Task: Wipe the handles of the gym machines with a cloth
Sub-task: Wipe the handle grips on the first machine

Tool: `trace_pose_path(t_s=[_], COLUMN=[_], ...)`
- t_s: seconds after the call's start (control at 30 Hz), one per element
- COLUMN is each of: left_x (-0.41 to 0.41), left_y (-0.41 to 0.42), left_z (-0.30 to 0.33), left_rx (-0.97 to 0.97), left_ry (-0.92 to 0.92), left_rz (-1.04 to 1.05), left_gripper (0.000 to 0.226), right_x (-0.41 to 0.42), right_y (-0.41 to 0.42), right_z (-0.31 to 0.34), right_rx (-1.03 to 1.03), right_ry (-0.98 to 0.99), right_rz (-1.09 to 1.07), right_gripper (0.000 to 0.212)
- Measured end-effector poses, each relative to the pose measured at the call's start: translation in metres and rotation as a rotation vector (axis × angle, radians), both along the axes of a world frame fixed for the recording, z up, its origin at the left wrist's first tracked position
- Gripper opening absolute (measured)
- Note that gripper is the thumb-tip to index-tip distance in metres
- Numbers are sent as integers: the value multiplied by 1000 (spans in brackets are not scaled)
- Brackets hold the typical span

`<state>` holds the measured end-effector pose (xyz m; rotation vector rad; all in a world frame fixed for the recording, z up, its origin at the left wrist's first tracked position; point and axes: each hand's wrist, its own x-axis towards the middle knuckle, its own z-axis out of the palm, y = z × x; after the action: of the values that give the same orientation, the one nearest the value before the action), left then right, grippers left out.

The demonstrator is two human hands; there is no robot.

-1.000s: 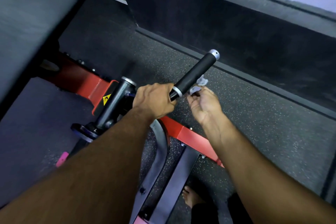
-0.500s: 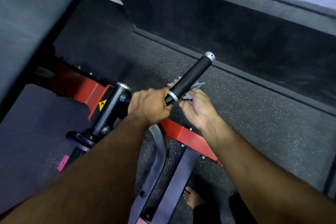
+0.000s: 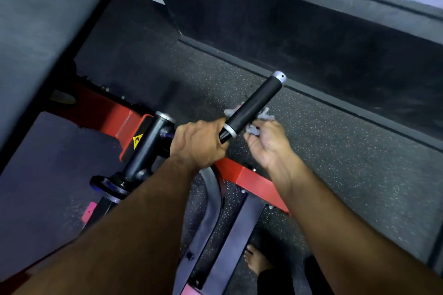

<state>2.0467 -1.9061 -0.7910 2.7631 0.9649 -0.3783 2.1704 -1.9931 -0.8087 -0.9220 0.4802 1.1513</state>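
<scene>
- Hands first, from the head camera: our left hand is clenched round the bar just below the handle, at the silver collar on the grip's near end. We judge that this hold keeps the bar from swinging while the other hand works.
- Our right hand sits just right of the handle and a little under it, palm turned up, fingers curled round a small grey cloth.
- That cloth is bunched in the fingers and passes beneath the black grip; a scrap of it peeks out on the handle's left side, so we take it to be touching the underside, though the contact itself is hidden.
- The handle slants away from us toward the far right, ending in a silver cap. The far half of the grip is bare of cloth, which suggests the wipe has more length to cover.
- Below, the machine's red frame runs across the speckled floor, with a yellow warning sticker to the left.
- A bare foot stands near the frame, close in, which lets us reach the grip with both arms.
</scene>
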Motion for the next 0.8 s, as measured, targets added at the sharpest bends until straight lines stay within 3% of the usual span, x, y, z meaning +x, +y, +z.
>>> trace_pose_path(t_s=[0.27,0.43,0.6,0.8], left_x=[0,0,2,3], left_y=[-1,-1,-2,-2], left_z=[-1,-2,3,3], left_rx=[8,12,5,-17], left_ry=[20,26,32,57], left_rz=[3,29,37,66], left_gripper=[23,20,21,26], right_x=[-17,19,24,57], right_y=[-1,14,8,20], right_z=[9,9,11,-4], right_rx=[-224,-241,-217,-248], right_ry=[-72,-67,-58,4], right_rz=[-7,-119,-6,-130], right_gripper=[29,29,32,24])
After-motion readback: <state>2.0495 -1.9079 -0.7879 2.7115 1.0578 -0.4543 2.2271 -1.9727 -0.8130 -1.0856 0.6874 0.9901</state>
